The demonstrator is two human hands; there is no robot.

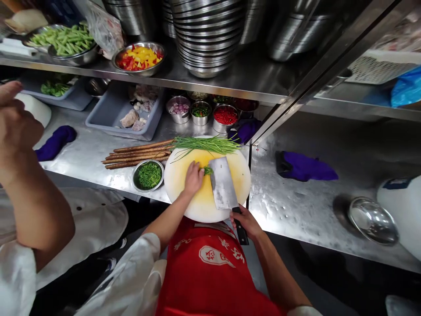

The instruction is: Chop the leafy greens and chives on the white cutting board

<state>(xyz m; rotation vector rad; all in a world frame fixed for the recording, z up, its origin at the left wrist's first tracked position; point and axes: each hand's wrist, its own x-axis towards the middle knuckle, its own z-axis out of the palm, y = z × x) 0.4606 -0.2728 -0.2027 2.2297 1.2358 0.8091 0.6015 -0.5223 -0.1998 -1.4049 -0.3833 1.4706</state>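
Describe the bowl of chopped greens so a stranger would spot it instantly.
Find the round white cutting board on the metal counter. Just left of it, on the near side of the long brown sticks, is a small metal bowl. Unlike the cups further back with purple pieces or red pieces, it holds only finely chopped greens.

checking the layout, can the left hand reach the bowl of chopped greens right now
Probably yes: the bowl sits beside the board, nothing visible stands between it and the left hand, and the knife is on that hand's other side. The hand would need to leave the greens on the board first.
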